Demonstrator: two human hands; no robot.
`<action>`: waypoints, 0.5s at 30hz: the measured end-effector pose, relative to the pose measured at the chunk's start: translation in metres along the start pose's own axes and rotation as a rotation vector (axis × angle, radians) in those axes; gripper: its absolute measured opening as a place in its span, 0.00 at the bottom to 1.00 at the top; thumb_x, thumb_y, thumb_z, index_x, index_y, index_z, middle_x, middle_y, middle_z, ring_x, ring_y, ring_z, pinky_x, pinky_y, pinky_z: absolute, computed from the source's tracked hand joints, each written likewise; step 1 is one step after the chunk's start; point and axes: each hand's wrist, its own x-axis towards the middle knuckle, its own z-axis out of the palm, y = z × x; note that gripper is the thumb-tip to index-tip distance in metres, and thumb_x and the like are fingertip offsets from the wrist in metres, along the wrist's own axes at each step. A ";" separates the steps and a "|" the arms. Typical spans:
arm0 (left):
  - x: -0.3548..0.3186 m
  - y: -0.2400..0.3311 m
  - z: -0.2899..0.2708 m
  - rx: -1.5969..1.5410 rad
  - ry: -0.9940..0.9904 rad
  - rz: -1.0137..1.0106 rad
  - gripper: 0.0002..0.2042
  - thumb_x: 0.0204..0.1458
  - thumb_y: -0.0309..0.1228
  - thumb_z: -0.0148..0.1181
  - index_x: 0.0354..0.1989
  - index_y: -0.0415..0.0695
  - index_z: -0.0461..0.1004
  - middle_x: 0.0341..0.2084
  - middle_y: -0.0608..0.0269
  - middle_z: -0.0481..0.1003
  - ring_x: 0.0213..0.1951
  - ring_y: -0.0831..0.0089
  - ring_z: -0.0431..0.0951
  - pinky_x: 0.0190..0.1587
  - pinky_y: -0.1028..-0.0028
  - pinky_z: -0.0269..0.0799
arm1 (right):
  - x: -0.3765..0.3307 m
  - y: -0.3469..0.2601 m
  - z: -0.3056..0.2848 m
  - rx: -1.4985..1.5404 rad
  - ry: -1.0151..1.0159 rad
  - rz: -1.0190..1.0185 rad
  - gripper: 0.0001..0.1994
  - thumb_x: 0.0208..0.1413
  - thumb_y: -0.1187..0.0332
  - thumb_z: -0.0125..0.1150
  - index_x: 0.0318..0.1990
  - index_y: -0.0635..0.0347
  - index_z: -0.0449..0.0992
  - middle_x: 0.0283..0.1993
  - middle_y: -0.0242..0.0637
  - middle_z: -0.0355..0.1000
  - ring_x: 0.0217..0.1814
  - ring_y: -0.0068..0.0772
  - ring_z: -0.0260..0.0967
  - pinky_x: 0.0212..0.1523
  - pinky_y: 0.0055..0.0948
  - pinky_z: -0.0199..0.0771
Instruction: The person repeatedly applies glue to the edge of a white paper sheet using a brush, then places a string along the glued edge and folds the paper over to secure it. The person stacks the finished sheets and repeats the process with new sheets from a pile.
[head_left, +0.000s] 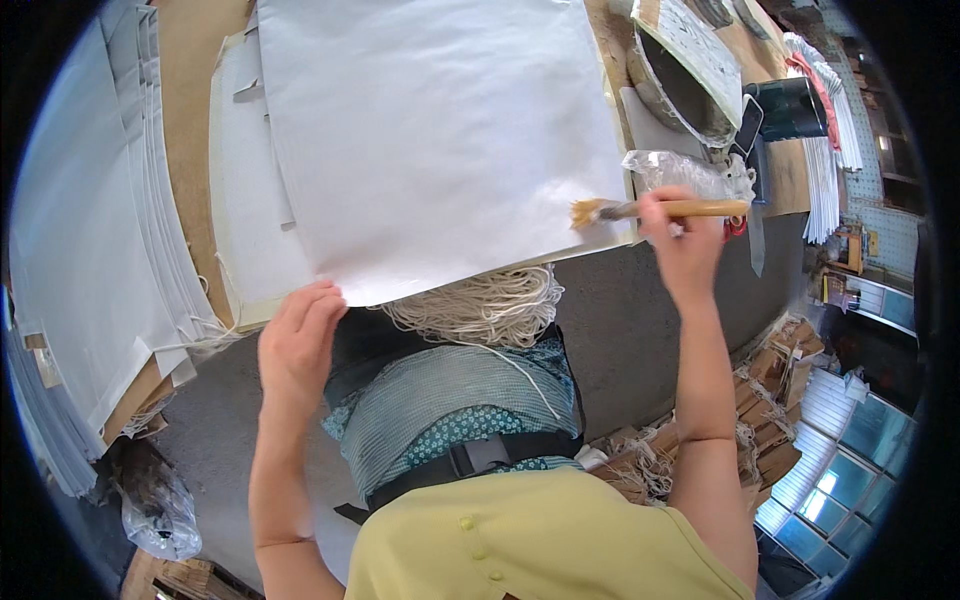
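Paper stack [75, 230] lies at far left. Left hand [300, 328] sits at the near-left corner of the large white sheet [430, 140], fingers close together; whether they pinch the edge cannot be told. The sheet lies on the surface [188, 80], center. Right hand [682, 238] grips a brush [622, 211], fingers wrapped around its wooden handle, bristles at the sheet's near-right corner.

Smooth, faintly glossy paper sheet [430, 130], wooden brush handle [715, 208], matt cord [490, 305]
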 end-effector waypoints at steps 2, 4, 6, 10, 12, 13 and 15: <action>-0.005 -0.004 -0.012 0.086 0.004 -0.024 0.08 0.49 0.18 0.66 0.37 0.39 0.76 0.39 0.56 0.79 0.47 0.57 0.82 0.47 0.63 0.78 | 0.004 0.012 -0.026 0.106 0.156 -0.002 0.10 0.61 0.70 0.68 0.49 0.59 0.84 0.38 0.31 0.81 0.37 0.20 0.78 0.39 0.22 0.78; -0.015 -0.005 -0.020 0.115 0.044 -0.050 0.07 0.49 0.19 0.67 0.36 0.39 0.77 0.36 0.56 0.78 0.43 0.56 0.80 0.44 0.62 0.76 | 0.020 0.032 -0.048 -0.295 0.281 -0.277 0.15 0.61 0.71 0.68 0.56 0.54 0.83 0.43 0.39 0.82 0.39 0.30 0.79 0.45 0.29 0.80; -0.026 0.002 -0.019 0.141 0.062 -0.072 0.07 0.49 0.20 0.68 0.36 0.39 0.78 0.34 0.57 0.77 0.40 0.56 0.78 0.41 0.62 0.75 | 0.019 0.053 -0.073 -0.747 0.088 -0.250 0.19 0.63 0.70 0.64 0.61 0.48 0.79 0.47 0.39 0.79 0.49 0.38 0.77 0.52 0.35 0.77; -0.040 0.026 0.027 -0.246 -0.032 -0.278 0.08 0.48 0.24 0.72 0.37 0.41 0.83 0.31 0.59 0.76 0.33 0.65 0.76 0.37 0.69 0.72 | 0.009 0.057 -0.064 -0.700 0.017 -0.167 0.18 0.62 0.74 0.62 0.59 0.49 0.80 0.53 0.39 0.78 0.56 0.41 0.74 0.57 0.37 0.73; -0.036 0.032 0.054 -0.431 -0.145 -0.445 0.08 0.51 0.28 0.72 0.38 0.40 0.83 0.28 0.60 0.76 0.27 0.73 0.75 0.31 0.72 0.72 | 0.002 0.031 -0.036 -0.608 0.010 -0.214 0.17 0.61 0.74 0.63 0.57 0.51 0.81 0.52 0.38 0.77 0.56 0.41 0.74 0.58 0.37 0.73; -0.030 0.031 0.066 -0.436 -0.221 -0.528 0.08 0.51 0.31 0.72 0.36 0.40 0.83 0.27 0.59 0.76 0.27 0.69 0.76 0.32 0.69 0.72 | 0.001 0.016 -0.018 -0.553 -0.014 -0.267 0.16 0.60 0.74 0.63 0.55 0.52 0.81 0.51 0.38 0.78 0.56 0.41 0.74 0.58 0.38 0.73; -0.027 0.022 0.092 -0.481 -0.276 -0.624 0.09 0.51 0.34 0.72 0.34 0.41 0.83 0.25 0.58 0.76 0.27 0.65 0.78 0.32 0.66 0.73 | -0.005 -0.015 0.017 -0.442 -0.068 -0.364 0.13 0.58 0.74 0.64 0.50 0.54 0.82 0.49 0.37 0.78 0.55 0.40 0.74 0.58 0.39 0.73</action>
